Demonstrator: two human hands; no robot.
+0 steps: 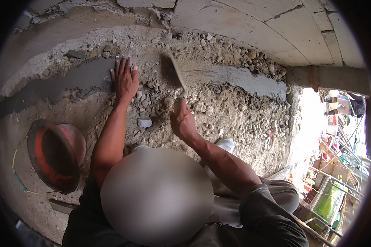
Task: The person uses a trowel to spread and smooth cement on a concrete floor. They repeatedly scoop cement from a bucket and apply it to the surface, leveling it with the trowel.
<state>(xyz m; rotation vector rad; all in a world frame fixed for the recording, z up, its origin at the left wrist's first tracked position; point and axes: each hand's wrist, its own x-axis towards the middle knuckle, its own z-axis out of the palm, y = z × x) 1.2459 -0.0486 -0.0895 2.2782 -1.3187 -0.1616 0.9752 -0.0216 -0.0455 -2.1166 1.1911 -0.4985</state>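
My left hand rests palm down with its fingers stretched out, at the right end of a smooth dark grey strip of wet mortar. In my right hand is the handle of a trowel. The trowel's thin blade is seen nearly edge-on, tilted over the gravelly ground between the dark strip and a lighter grey mortar strip on the right. Whether the blade touches the ground I cannot tell.
An orange and black bucket lies tipped at the left. Near it is a flat bar. Loose stones and a small block lie before me. A pale block wall runs along the far side. Bright clutter fills the right.
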